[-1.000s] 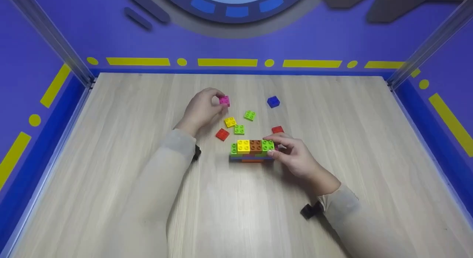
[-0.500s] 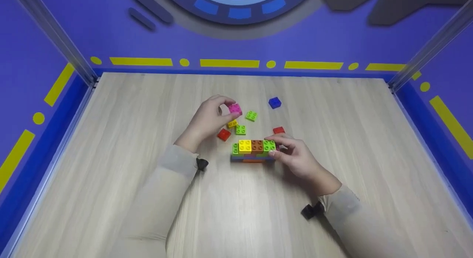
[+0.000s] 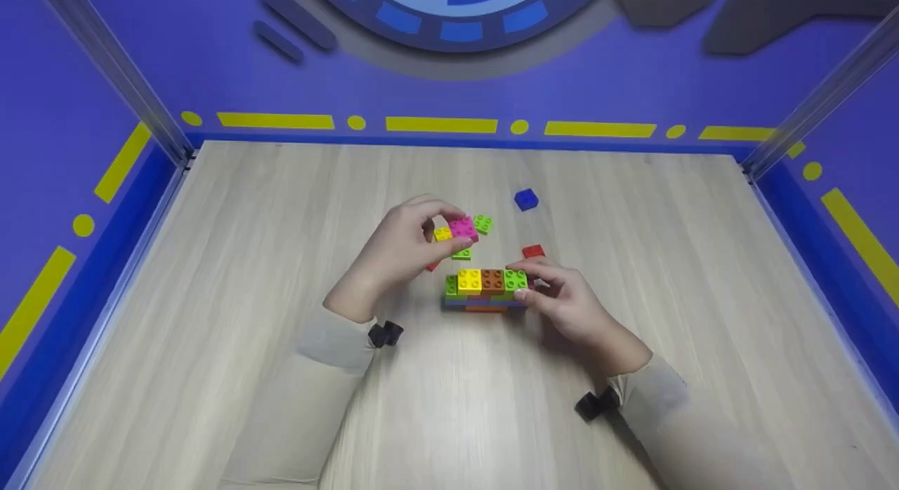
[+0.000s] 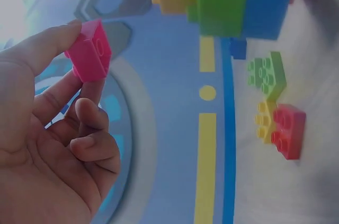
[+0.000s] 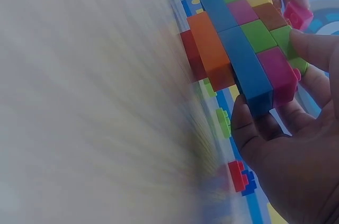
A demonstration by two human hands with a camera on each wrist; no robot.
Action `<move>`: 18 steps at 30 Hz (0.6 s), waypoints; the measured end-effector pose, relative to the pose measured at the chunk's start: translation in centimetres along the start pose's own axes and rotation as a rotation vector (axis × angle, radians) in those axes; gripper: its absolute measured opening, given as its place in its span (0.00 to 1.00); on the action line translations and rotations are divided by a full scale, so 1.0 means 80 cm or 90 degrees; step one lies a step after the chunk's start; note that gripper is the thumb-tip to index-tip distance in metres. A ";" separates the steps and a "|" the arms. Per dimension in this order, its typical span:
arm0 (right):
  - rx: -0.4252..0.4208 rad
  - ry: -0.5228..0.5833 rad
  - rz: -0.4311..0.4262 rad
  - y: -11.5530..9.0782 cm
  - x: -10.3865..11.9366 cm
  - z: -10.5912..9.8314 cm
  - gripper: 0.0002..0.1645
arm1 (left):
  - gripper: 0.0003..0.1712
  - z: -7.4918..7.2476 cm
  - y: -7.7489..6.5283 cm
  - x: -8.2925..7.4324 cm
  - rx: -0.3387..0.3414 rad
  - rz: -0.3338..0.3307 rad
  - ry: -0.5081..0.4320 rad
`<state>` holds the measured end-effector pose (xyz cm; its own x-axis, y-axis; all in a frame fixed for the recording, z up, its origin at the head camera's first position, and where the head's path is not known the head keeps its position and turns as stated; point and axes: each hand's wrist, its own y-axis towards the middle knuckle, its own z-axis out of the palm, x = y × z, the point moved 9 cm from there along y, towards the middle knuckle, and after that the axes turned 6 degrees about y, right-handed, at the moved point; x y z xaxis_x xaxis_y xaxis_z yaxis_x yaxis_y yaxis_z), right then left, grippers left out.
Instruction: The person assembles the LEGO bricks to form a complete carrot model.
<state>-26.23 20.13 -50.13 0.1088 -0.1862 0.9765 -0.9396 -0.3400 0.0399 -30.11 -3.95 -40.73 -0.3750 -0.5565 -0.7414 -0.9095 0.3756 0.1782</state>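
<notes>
Between thumb and fingers, my left hand pinches a pink toy building brick in the air, behind the brick stack. The left wrist view shows that pink brick from its hollow underside. My right hand grips the right end of the stack, whose top row is yellow, brown and green. Seen from the right wrist, the stack has blue, pink, green and orange bricks in layers, with the right thumb on a green top brick. The pink brick and the stack are apart.
Loose bricks lie behind the stack: a yellow one, a green one, another green one and a red one, partly hidden by the left hand. Farther right are a blue brick and a red brick. Blue walls enclose the wooden table.
My left hand has lifted the pink brick from the table's far part and carried it right and nearer, toward the stack. The right hand has kept its hold in place.
</notes>
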 end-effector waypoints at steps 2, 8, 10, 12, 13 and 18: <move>0.001 -0.007 -0.006 0.000 0.000 -0.001 0.22 | 0.20 0.003 -0.002 -0.003 0.006 0.007 -0.002; 0.003 -0.009 -0.017 -0.001 0.001 -0.002 0.22 | 0.19 0.016 -0.006 -0.007 0.037 0.009 0.013; 0.003 -0.011 -0.017 -0.001 0.001 -0.001 0.22 | 0.19 0.021 -0.008 -0.006 0.050 0.008 0.020; 0.003 -0.012 -0.018 -0.001 0.001 -0.001 0.22 | 0.19 0.025 -0.009 -0.006 0.063 0.010 0.021; 0.003 -0.010 -0.018 -0.001 0.001 -0.001 0.22 | 0.19 0.028 -0.009 -0.005 0.069 0.012 0.019; 0.005 -0.007 -0.017 0.000 0.001 -0.001 0.22 | 0.20 0.038 -0.011 -0.002 0.096 0.012 0.017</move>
<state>-26.21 20.19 -50.07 0.1378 -0.1870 0.9726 -0.9337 -0.3520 0.0647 -28.70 -1.94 -42.74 -0.3986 -0.5663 -0.7214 -0.8656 0.4923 0.0919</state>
